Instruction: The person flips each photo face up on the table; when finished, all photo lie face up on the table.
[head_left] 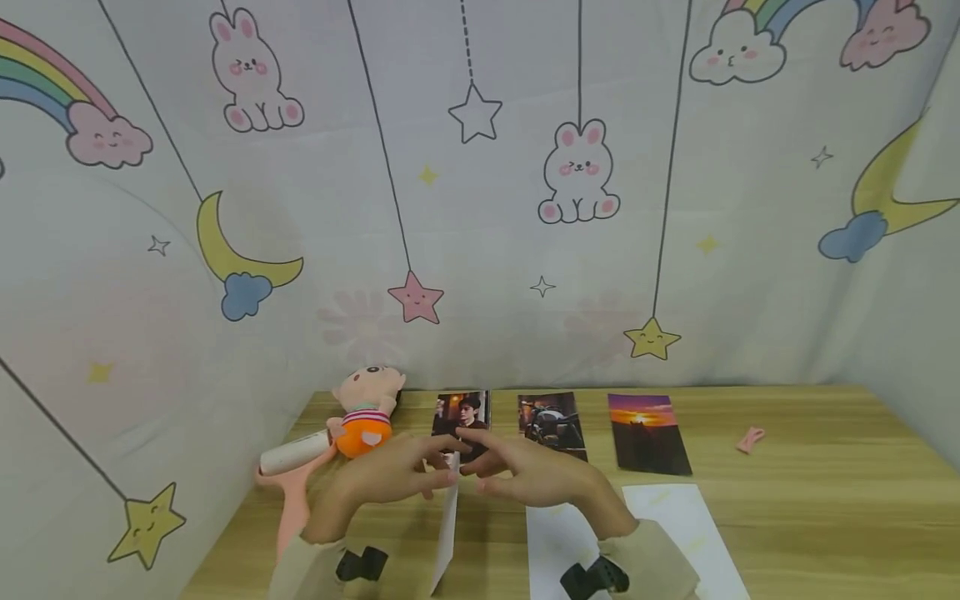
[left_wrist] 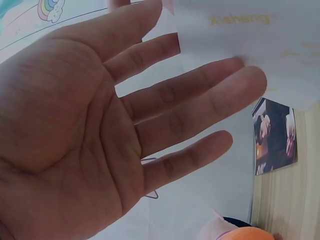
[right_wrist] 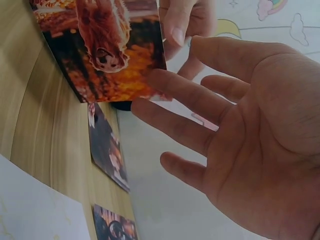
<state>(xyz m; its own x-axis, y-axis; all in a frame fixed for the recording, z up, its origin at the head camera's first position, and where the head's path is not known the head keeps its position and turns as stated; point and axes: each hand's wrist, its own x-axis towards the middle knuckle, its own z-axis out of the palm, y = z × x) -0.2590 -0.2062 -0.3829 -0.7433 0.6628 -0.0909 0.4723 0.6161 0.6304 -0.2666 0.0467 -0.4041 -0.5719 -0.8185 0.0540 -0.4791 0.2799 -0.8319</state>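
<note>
Head view: left grip (head_left: 390, 472) and right grip (head_left: 536, 473), fingers apart, flank an upright photo card (head_left: 446, 533).
Beyond the left grip, I note a plush toy (head_left: 365, 425).

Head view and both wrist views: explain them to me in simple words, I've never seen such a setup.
There is no machine here: a person works with bare hands. A camera on the head takes the wide picture; one on each wrist takes the close ones.

An upright photo card is held between the fingers of the left hand and right hand. The left wrist view shows its white back, the right wrist view its dog picture.

On the wooden table are a portrait photo, a motorbike photo, a sunset photo, two white sheets, a small pink item, a pink-handled roller and a plush toy.
</note>
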